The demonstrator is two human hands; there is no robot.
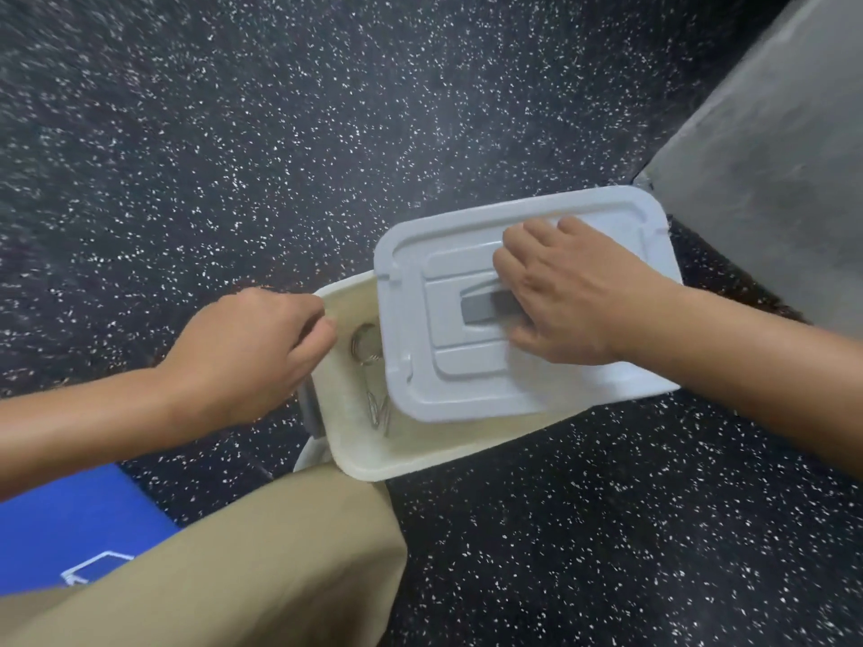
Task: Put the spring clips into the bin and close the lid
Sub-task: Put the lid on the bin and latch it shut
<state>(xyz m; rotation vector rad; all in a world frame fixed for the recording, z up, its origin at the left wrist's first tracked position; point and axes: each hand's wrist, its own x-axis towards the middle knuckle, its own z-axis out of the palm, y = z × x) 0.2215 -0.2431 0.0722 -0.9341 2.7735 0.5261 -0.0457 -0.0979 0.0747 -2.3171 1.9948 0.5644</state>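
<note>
A cream-white bin (420, 452) stands on the speckled floor in front of my knee. Metal spring clips (373, 380) lie inside it, partly hidden under the lid. The pale grey lid (420, 291) lies askew over the right part of the bin, leaving the left end uncovered. My right hand (565, 291) grips the lid's grey handle (481, 306). My left hand (252, 352) curls over the bin's left rim, fingers bent against the wall near a grey side latch (312, 413).
My knee in tan trousers (261, 562) sits just below the bin. A blue mat (70, 530) lies at lower left. A grey concrete block or wall (770, 156) rises at the right, close behind the bin. Dark speckled floor (233, 133) spreads all around.
</note>
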